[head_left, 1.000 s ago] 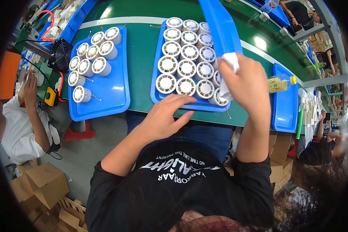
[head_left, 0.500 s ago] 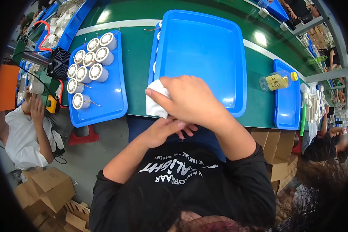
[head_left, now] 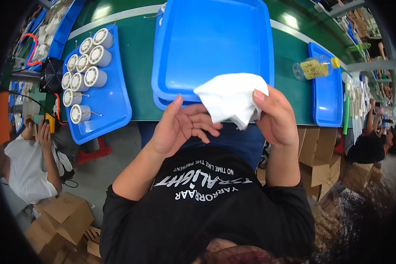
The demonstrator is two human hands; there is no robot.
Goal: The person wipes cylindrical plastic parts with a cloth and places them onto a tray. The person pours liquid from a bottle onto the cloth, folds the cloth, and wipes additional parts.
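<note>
A crumpled white cloth (head_left: 235, 97) hangs from my right hand (head_left: 277, 115), pinched between thumb and fingers. It covers part of the near right edge of the large blue tray (head_left: 215, 44). My left hand (head_left: 180, 125) is just left of the cloth, palm turned up and fingers apart, holding nothing. The large tray rests on another blue tray, whose rim shows at the near left corner. To the left, several white round fan-like units (head_left: 95, 77) with thin wires stand on a smaller blue tray (head_left: 114, 103).
On the right, a clear bottle with a yellow cap (head_left: 317, 67) lies across a blue tray (head_left: 328, 103). A black fan (head_left: 53, 75) stands at the table's left. Cardboard boxes (head_left: 59, 215) sit on the floor. A person in a white shirt (head_left: 28, 163) works at the left.
My right hand has moved right with the cloth, which now hangs more spread out. My left hand has come out from beneath it and opened. The whole view has shifted slightly.
</note>
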